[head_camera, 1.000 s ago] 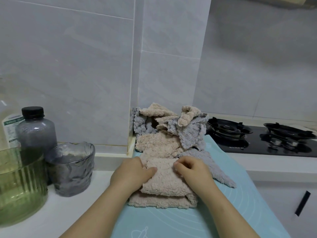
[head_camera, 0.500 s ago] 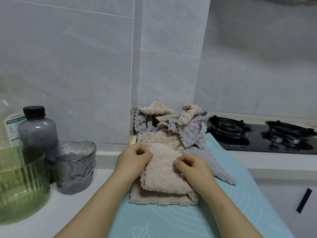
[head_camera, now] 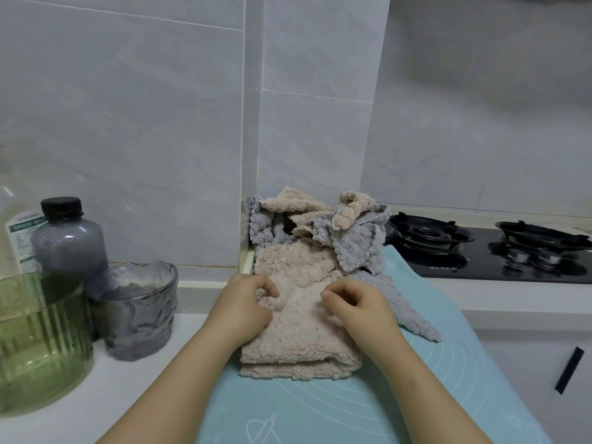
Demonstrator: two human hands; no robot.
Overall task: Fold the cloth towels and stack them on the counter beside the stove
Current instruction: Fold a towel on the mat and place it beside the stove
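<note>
Backdrop: pale grey wall tiles (head_camera: 128,123), with a corner jutting out behind the towels.
Surface: white counter (head_camera: 96,405) on the near left; a blue mat (head_camera: 352,411) covers its right part.
Far left: green glass bowl (head_camera: 38,341), ribbed, cut off by the frame edge.
Behind bowl: labelled bottle (head_camera: 22,238), mostly hidden; print too small to read.
Beside it: grey bottle (head_camera: 69,241) with black cap, upright, close to the wall.
Right of bottle: grey glass cup (head_camera: 137,309), upright; touching the bowl or just beside it, cannot tell which.
Left hand: left hand (head_camera: 243,306) on the far left corner of the beige towel, fingers curled in, pinching a bunch of the top layer.
Task item: beige towel (head_camera: 301,341) lies on the mat between the 2 hands, folded into at least 2 layers, near edges roughly aligned.
Right hand: right hand (head_camera: 358,309) on the towel's far right part, fingers curled under, thumb against the cloth, gripping it.
Behind hands: towel pile (head_camera: 320,232), beige and grey pieces crumpled together against the wall corner, at the far end of the mat.
Stray piece: grey towel (head_camera: 413,318) trails from the pile toward the near right, flat on the mat, partly hidden by the right hand.
Right: black stove (head_camera: 480,251) with 2 burners, just beside the mat's far right edge.
Lower right: dark cabinet handle (head_camera: 568,370) on a white door front below the counter.
</note>
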